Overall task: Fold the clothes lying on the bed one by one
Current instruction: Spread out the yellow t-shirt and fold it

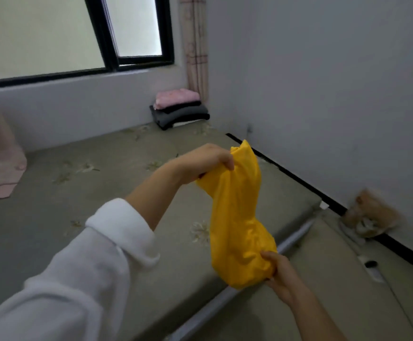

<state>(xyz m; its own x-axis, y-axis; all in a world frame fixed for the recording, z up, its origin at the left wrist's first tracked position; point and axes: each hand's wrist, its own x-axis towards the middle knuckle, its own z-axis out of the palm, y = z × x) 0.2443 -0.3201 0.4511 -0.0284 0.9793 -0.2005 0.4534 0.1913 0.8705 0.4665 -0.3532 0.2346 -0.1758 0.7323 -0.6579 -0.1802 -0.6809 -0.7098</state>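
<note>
Now left hand [205, 163] grips top of yellow garment [237, 217], right hand [283, 275] its btm, above bed [102, 193].

We see a garment [237, 205] of plain bright yellow; the sheet [77, 190] is olive-grey with pale scattered flowers; our sleeve [90, 267] is white; the folded stack [179, 107] runs pink over black and dark grey; the curtain [195, 45] is pink-beige check; the window frame [107, 33] black.

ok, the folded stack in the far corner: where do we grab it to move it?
Scoop under the bottom dark piece of the stack from the near, open side. The walls and curtain close off its back and right. Gripping the pink top layer alone would likely lift only that.
</note>
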